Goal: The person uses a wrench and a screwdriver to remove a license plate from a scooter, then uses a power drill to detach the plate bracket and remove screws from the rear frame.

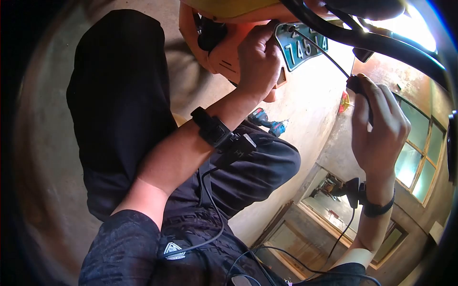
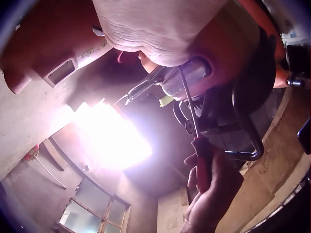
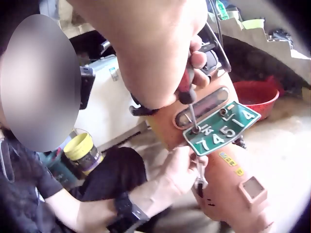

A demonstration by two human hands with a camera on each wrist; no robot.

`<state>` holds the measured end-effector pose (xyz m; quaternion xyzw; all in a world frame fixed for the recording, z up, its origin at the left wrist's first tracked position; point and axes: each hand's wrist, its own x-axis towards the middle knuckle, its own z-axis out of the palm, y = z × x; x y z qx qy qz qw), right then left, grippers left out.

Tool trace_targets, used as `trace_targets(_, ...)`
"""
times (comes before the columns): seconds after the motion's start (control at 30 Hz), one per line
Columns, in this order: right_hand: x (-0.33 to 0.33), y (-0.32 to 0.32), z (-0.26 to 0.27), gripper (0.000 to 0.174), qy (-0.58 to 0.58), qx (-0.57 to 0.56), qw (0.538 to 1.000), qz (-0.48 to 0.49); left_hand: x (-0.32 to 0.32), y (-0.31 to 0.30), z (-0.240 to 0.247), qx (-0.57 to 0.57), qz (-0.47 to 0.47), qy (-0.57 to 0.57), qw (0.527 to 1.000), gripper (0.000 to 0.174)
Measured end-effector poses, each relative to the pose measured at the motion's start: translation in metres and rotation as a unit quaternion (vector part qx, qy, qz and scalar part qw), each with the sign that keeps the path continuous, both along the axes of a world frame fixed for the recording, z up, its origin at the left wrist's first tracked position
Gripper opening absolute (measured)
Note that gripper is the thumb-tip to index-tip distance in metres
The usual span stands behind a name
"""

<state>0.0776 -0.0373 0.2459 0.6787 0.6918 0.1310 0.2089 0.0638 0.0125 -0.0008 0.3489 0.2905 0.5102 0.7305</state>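
My right hand point(image 1: 381, 124) grips a screwdriver point(image 3: 186, 85) by its red and black handle. Its long metal shaft runs to a bolt point(image 3: 195, 130) at one upper corner of a green licence plate point(image 1: 305, 50) with raised white digits. Up against that same corner is my left hand point(image 1: 260, 59), its fingertips partly hidden behind the plate's edge. A silver wrench point(image 3: 201, 175) sticks out from the left fingers in the right wrist view. The plate sits on the orange fender point(image 3: 218, 189) of a two-wheeler, and a second bolt point(image 3: 223, 111) shows at its other upper corner.
A blue and black power drill point(image 1: 267, 121) lies on the floor beyond my knee. The right wrist view has a red basin point(image 3: 257, 99) behind the plate and a yellow bucket point(image 3: 80, 148) beside the seated person. Dark tubing point(image 1: 372, 40) crosses above the screwdriver.
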Motion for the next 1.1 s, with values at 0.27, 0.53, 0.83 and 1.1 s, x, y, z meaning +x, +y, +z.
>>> trace_targets(0.27,-0.005,-0.001,0.002,0.020,0.200,0.105,0.968,-0.111,-0.004,0.001,0.000,0.017,0.004,0.025,1.000,0.032)
trace_targets(0.53,-0.004,-0.018,-0.006,0.033,0.265,0.210,0.932,-0.130,-0.003,0.001,0.006,-0.023,0.000,0.007,1.000,0.030)
trace_targets(0.83,0.000,-0.026,-0.023,0.042,0.263,0.262,0.928,-0.030,-0.010,0.002,0.010,-0.041,-0.030,-0.002,0.999,0.029)
trace_targets(1.1,-0.001,-0.032,-0.027,0.029,0.303,0.289,0.896,-0.144,-0.006,0.001,0.009,-0.025,0.013,-0.015,0.999,0.027)
